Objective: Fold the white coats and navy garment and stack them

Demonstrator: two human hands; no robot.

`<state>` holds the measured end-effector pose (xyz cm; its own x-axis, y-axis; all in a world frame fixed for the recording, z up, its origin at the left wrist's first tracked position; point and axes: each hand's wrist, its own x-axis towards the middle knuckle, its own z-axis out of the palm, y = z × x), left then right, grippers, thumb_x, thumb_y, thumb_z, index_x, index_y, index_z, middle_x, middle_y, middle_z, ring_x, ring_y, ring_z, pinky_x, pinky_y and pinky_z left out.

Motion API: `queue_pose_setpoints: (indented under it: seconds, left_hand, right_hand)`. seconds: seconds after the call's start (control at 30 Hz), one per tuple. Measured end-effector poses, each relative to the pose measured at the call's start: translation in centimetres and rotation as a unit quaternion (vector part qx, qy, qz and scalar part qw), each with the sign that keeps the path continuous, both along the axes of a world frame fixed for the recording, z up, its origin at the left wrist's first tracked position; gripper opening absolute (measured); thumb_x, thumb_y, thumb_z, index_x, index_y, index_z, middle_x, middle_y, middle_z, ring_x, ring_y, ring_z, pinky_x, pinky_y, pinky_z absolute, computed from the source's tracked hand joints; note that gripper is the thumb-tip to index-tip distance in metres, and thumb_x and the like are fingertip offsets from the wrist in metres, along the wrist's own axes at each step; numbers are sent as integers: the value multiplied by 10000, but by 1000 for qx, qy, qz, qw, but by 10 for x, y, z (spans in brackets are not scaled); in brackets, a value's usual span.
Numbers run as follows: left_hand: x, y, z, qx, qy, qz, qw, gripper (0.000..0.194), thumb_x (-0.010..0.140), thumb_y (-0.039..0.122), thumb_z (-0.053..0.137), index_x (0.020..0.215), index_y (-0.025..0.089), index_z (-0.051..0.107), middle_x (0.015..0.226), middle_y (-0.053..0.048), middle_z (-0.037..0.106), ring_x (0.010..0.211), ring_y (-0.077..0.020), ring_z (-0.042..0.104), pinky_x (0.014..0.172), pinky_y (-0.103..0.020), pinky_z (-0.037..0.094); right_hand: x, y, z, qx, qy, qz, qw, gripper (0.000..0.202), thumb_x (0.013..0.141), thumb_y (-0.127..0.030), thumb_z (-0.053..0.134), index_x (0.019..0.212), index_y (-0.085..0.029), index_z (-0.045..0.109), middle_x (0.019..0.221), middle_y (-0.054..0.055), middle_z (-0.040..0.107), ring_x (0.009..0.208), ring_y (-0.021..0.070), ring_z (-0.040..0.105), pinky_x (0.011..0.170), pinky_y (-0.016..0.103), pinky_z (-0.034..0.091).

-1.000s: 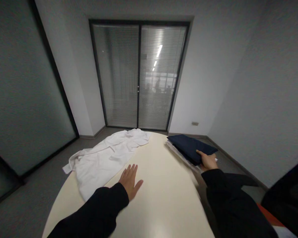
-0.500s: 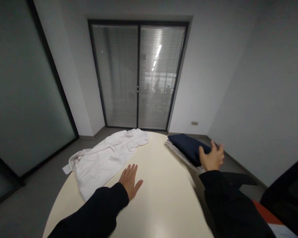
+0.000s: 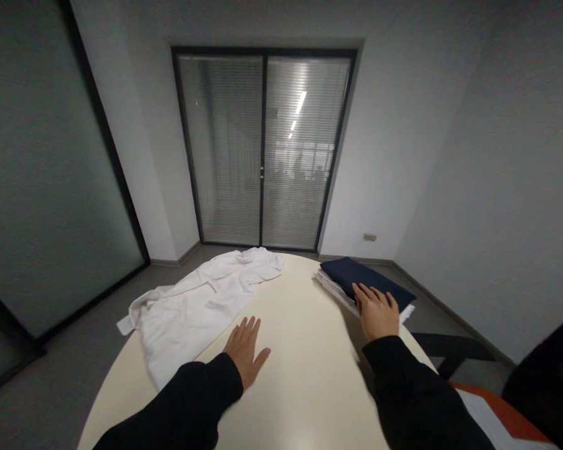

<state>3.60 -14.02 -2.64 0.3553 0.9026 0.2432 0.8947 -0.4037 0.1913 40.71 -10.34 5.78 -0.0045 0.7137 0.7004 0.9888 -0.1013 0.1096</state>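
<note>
L hand point(image 3: 245, 352) lies flat, fingers spread, nothing gripped, on the desk point(image 3: 300, 387) just beside the white garment point(image 3: 201, 306); R hand point(image 3: 379, 312) covers folded navy cloth's point(image 3: 363, 272) near edge, grip n/c; chair point(image 3: 520, 415) cut off, RHS.

Dim light, grainy walls point(image 3: 511, 137), bright strip lights point(image 3: 301, 102) in glass doors point(image 3: 229, 162), soft glare on near tabletop point(image 3: 304, 375)

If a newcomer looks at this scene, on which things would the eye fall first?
Probably on the white garment, spread rumpled over the left side of the pale table, then on the dark blue folded cloth at the right side. The right hand is at that cloth's near edge, while the left hand lies palm down nearer the middle.
</note>
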Motion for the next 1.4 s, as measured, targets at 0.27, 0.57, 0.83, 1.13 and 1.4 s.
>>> queue_pose_setpoints:
  seconds: [0.27, 0.57, 0.83, 1.13, 1.4]
  left_hand:
    - [0, 1, -2, 18, -9, -5, 1000, 660, 943, 495, 334, 1468, 96, 320, 1516, -150, 334, 1420, -315, 247, 1130, -486, 273]
    - [-29, 15, 45, 125, 23, 173, 977, 528, 813, 316, 573, 1330, 211, 551, 1545, -137, 264, 1412, -429, 165, 1108, -573, 198]
    - [-60, 38, 46, 103, 50, 174, 978, 394, 847, 146, 493, 1211, 193, 634, 1219, -155, 587, 1157, -324, 507, 1049, -524, 314]
    - [-25, 26, 39, 118, 21, -55, 991, 444, 862, 37, 396, 1233, 176, 597, 1198, -118, 599, 1043, -248, 574, 884, -384, 498]
    - [-11, 17, 32, 140, 1, -114, 984, 394, 911, 92, 372, 1218, 190, 598, 1163, -102, 624, 1032, -223, 578, 898, -362, 512]
  right_hand:
    - [-23, -12, -5, -5, -12, -1, 1000, 436, 859, -89, 457, 1266, -175, 588, 1314, 128, 585, 1195, 309, 478, 1052, 526, 238]
    - [-54, -10, -27, -103, 4, 265, 959, 368, 858, -188, 484, 1209, -186, 595, 1334, 125, 538, 1223, 271, 458, 1003, 441, 394]
    - [-59, -12, -36, -157, 55, 321, 932, 389, 881, -210, 478, 1260, -203, 565, 1303, 118, 562, 1229, 266, 466, 984, 467, 443]
    - [-60, -11, -36, -174, 54, 332, 925, 402, 886, -183, 466, 1279, -196, 547, 1277, 109, 583, 1228, 259, 471, 997, 467, 442]
    - [-76, -17, -28, -171, 55, 363, 914, 475, 833, -104, 473, 1296, -201, 525, 1240, 103, 609, 1178, 249, 505, 985, 459, 443]
